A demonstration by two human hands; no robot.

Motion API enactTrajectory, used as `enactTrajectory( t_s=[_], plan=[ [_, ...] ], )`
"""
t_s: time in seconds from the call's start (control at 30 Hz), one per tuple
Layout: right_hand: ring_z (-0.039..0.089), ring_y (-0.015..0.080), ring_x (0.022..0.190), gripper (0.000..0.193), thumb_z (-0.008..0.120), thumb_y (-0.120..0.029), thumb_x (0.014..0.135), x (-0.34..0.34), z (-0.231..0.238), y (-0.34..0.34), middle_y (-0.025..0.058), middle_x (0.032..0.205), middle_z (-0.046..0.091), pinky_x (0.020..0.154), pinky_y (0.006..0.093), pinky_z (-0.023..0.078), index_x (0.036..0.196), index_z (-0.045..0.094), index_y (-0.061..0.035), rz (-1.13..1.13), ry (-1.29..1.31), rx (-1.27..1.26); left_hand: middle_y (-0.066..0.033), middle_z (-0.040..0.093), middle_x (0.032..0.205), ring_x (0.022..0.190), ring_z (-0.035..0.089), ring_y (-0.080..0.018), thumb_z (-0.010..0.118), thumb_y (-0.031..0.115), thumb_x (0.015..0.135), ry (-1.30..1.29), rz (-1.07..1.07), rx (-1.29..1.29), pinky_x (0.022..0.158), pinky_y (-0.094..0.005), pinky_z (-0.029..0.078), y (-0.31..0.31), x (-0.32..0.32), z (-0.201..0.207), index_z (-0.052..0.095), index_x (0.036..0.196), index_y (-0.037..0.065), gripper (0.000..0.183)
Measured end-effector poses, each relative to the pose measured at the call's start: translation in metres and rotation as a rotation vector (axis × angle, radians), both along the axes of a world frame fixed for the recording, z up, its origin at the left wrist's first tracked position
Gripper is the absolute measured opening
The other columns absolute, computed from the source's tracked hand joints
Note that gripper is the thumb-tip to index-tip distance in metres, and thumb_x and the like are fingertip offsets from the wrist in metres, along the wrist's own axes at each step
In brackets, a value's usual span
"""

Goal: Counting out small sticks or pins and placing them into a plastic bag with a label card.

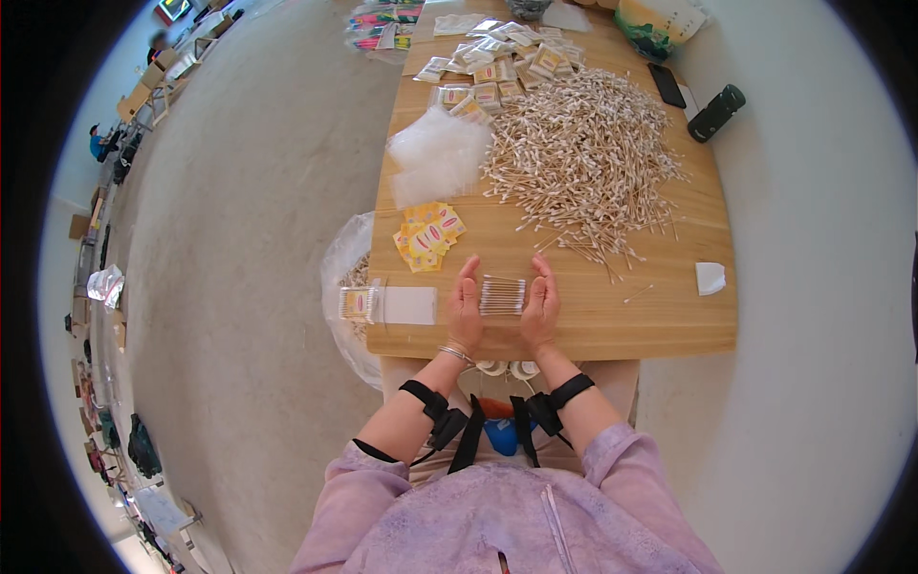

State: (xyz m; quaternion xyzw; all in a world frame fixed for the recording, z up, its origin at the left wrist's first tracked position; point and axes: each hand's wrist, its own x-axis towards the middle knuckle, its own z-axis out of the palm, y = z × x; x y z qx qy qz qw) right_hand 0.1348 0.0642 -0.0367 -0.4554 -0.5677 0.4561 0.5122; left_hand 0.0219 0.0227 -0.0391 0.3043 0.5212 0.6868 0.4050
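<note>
A small flat row of cotton swabs [503, 296] lies on the wooden table near its front edge, sticks side by side across the gap between my hands. My left hand [466, 306] stands on edge at the row's left end, fingers straight and palm turned inward. At the right end my right hand [540, 304] mirrors it, fingers stretched out. Neither hand grips anything; whether the palms touch the swab tips is hard to tell. Left of my left hand are a white card [411, 305] and a clear packet of swabs [358, 304] with a yellow label.
A large heap of loose swabs [593, 153] covers the table's far right. Yellow printed cards [426, 237], clear plastic bags [438, 153] and several filled packets [492, 72] lie farther back. A phone [666, 86], a black bottle [716, 114] and a white scrap [710, 278] sit rightward.
</note>
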Motion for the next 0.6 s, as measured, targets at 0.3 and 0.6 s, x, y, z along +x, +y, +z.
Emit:
enactTrajectory(
  t_s=[0.3,0.6],
  plan=[
    [0.054,0.0295,0.106,0.033,0.039,-0.024,0.098,-0.015,0.004,-0.003,0.0143,0.108,0.06,0.108,0.0459,0.025,0.119,0.052,-0.0016,0.182,-0.389,0.178,-0.0119,0.046,0.136,0.125,0.041,-0.0188,0.036,0.033,0.101,0.017,-0.036,-0.01,0.106,-0.0302,0.029,0.006,-0.001,-0.001,0.044,0.133,-0.001,0.047],
    [0.056,0.0267,0.099,0.032,0.038,-0.025,0.099,-0.015,0.004,-0.007,0.0123,0.099,0.06,0.106,0.044,0.028,0.116,0.052,-0.0015,0.157,-0.11,-0.036,-0.0106,0.047,0.134,0.125,0.041,-0.0173,0.034,0.035,0.101,0.001,-0.068,0.002,0.106,-0.0295,0.029,0.005,-0.004,-0.001,0.044,0.133,-0.001,0.049]
  ],
)
